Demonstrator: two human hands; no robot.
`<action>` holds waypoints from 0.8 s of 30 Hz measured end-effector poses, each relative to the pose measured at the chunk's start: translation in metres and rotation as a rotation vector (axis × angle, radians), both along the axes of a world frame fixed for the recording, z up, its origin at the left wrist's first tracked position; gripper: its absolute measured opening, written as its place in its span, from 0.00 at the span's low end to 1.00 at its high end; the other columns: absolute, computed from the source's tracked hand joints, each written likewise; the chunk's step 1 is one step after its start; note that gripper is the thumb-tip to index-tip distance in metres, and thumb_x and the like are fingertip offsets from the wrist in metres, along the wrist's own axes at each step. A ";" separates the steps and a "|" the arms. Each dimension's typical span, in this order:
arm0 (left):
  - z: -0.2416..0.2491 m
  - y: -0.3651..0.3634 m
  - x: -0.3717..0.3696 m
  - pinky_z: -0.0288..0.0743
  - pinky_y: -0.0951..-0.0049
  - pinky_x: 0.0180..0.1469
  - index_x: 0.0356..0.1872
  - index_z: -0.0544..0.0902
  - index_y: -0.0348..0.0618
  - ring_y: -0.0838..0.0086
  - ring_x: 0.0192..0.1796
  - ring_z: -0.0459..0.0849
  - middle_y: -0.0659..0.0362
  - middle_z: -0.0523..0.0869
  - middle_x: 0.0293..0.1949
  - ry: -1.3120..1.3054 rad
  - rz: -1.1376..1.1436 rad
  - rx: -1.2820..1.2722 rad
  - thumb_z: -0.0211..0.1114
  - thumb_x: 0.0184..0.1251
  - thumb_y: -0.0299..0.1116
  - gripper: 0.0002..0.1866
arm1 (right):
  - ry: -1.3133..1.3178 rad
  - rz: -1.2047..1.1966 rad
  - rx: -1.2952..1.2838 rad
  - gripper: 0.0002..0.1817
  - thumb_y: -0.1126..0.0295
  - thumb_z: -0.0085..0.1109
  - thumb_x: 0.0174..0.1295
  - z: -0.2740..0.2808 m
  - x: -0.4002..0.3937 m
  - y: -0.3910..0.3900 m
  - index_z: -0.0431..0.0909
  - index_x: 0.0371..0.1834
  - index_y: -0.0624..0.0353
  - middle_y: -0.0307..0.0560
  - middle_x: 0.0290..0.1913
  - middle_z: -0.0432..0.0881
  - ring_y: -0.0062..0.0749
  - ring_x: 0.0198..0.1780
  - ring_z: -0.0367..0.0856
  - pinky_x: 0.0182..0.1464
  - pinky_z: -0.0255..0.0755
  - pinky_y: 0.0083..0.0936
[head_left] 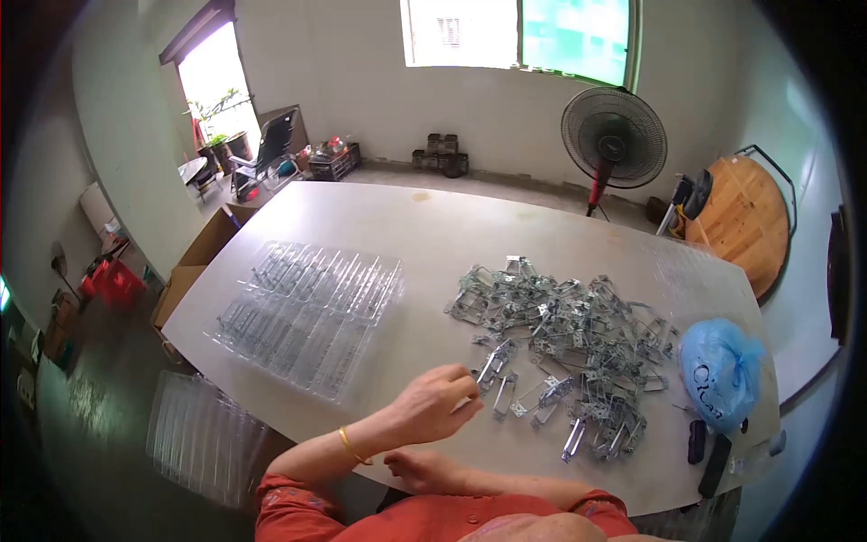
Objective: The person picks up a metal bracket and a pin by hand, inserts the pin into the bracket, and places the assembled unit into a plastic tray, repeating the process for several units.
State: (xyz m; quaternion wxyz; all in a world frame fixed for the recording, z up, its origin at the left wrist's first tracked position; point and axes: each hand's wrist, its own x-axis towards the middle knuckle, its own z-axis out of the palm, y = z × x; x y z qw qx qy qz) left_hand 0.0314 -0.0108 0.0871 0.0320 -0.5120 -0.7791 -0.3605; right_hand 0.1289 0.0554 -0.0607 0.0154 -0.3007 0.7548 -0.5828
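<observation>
My left hand, a gold bangle on its wrist, is closed with curled fingers at the near left edge of a heap of small metal brackets. A single bracket lies right at its fingertips, and a pale spot shows between thumb and fingers; I cannot tell what it grips. Nearer my body, at the table's front edge, my right hand is curled closed, its palm side hidden. To the left, clear plastic trays with long slots lie on the table, metal parts showing in the slots of the far one.
The pale table has a blue plastic bag at its right end, beside a black tool-like object. More clear trays sit low at the left, near a cardboard box. A standing fan is beyond the far edge.
</observation>
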 end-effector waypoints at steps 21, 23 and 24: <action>-0.100 0.080 -0.019 0.71 0.55 0.56 0.39 0.79 0.40 0.55 0.49 0.82 0.50 0.83 0.41 0.182 0.036 -0.248 0.68 0.62 0.32 0.09 | 0.188 0.004 0.176 0.07 0.70 0.60 0.64 0.005 0.033 0.041 0.73 0.41 0.55 0.53 0.30 0.78 0.53 0.29 0.81 0.29 0.75 0.44; -0.104 0.081 -0.020 0.70 0.55 0.56 0.38 0.79 0.40 0.55 0.47 0.83 0.50 0.83 0.38 0.185 0.039 -0.239 0.67 0.62 0.32 0.09 | 0.222 0.001 0.162 0.06 0.70 0.60 0.64 0.004 0.033 0.044 0.73 0.41 0.55 0.53 0.30 0.78 0.52 0.28 0.80 0.29 0.74 0.43; -0.104 0.082 -0.020 0.70 0.55 0.57 0.38 0.79 0.40 0.55 0.46 0.83 0.51 0.83 0.36 0.193 0.053 -0.195 0.67 0.62 0.32 0.08 | 0.195 0.021 0.157 0.06 0.70 0.60 0.65 0.002 0.032 0.044 0.73 0.41 0.56 0.54 0.30 0.78 0.51 0.29 0.80 0.29 0.74 0.42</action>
